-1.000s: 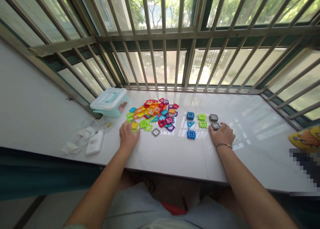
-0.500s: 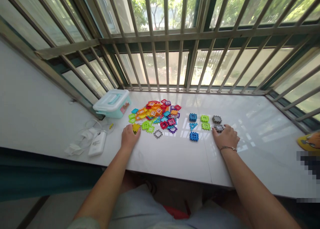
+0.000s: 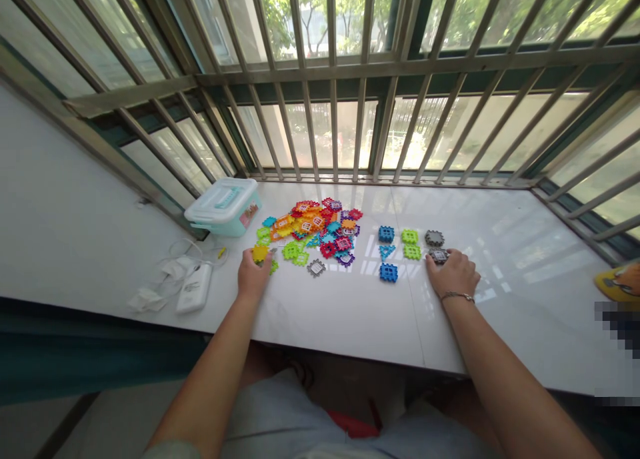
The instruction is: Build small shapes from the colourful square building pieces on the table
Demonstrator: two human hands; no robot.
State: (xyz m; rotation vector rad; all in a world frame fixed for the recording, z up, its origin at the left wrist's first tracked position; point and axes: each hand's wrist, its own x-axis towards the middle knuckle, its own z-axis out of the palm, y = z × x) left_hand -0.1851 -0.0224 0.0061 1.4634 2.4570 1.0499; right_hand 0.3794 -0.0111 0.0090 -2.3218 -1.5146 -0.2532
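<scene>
Left hand (image 3: 254, 277) is at the near-left edge of the pile of multicolour plastic interlocking pieces (image 3: 315, 225), fingers (image 3: 265, 257) curled against a yellow square piece (image 3: 259, 253); can't tell if it's actually gripped. Piece is squarish, no clear long axis, sits just ahead of the fingers, and the left hand is far nearer to it than the right. Right hand (image 3: 453, 275) is low on the white table (image 3: 350, 325), fingers (image 3: 440, 265) partly spread on a grey gear-shaped piece (image 3: 439, 255), grip unclear. Blue and green pieces (image 3: 409, 236) stand in short columns between the hands. Teal-lidded plastic box (image 3: 223, 209) at the back-left corner, barred window (image 3: 330, 132) along the far edge.
</scene>
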